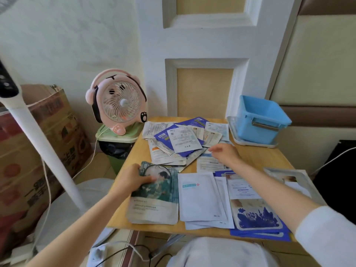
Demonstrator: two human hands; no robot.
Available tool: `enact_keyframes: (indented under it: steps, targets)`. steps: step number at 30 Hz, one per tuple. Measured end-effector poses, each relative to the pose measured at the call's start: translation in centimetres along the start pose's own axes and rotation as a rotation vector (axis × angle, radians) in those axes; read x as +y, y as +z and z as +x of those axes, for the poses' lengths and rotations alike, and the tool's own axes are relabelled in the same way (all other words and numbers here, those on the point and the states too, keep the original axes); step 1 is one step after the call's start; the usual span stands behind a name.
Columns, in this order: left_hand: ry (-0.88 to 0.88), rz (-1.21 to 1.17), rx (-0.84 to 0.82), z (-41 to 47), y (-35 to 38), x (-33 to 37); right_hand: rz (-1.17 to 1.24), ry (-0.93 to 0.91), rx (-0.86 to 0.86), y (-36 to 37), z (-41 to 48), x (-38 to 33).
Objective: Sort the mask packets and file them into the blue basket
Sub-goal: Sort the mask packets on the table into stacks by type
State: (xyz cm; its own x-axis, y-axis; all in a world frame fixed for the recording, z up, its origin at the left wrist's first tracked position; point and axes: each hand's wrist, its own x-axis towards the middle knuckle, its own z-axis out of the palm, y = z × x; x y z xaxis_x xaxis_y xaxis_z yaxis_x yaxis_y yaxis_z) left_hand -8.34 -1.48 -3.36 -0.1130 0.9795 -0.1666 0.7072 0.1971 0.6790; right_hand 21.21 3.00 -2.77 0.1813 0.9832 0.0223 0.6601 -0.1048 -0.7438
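A loose heap of mask packets [183,141] lies at the back of the small wooden table [256,157]. Sorted stacks line the front: green illustrated packets [156,199], plain white packets [200,199], blue-and-white packets [256,216] and a silvery stack [290,180] at the right edge. My left hand [133,180] grips the top corner of the green stack, thumb on its face. With fingers loosely extended, my right hand [224,153] reaches over a pale packet [208,162] at the heap's near edge. The blue basket [260,118] stands at the back right on a white tray [252,143].
A pink desk fan [117,101] sits on a green bin [117,143] left of the table. A white floor-fan pole [44,149] and a cardboard box [34,151] stand further left. Cables lie on the floor near my knees.
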Motion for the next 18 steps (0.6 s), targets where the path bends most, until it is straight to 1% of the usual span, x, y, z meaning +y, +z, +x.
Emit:
enact_keyframes:
  steps: [2,4,6,7,8,11,14,16,18]
  targets:
    - [-0.001,0.045,0.018,-0.3,0.5,0.2,-0.049,-0.105,-0.042,1.5,0.6,-1.2]
    - [0.025,0.098,0.07,-0.5,0.9,0.5,-0.101,-0.186,-0.099,3.1,1.1,-2.3]
    - [0.085,0.293,0.179,-0.4,0.9,0.7,-0.245,-0.284,-0.119,4.6,1.8,-3.2]
    - [0.127,0.361,0.234,-0.1,0.8,0.8,-0.311,-0.312,-0.131,5.2,2.2,-3.5]
    - [0.168,0.375,0.264,0.3,0.6,1.0,-0.367,-0.322,-0.143,5.7,2.6,-3.9]
    - [0.258,0.292,0.227,1.9,0.2,1.4,-0.489,-0.259,-0.196,7.1,4.3,-4.0]
    - [0.322,0.255,0.166,3.8,-0.3,1.8,-0.544,-0.201,-0.253,8.0,5.5,-3.3]
    - [0.38,0.278,0.153,4.9,-0.5,2.0,-0.595,-0.23,-0.23,8.2,5.8,-2.6]
    - [0.43,0.321,0.138,5.7,-0.3,2.4,-0.652,-0.296,-0.171,8.0,5.7,-2.4]
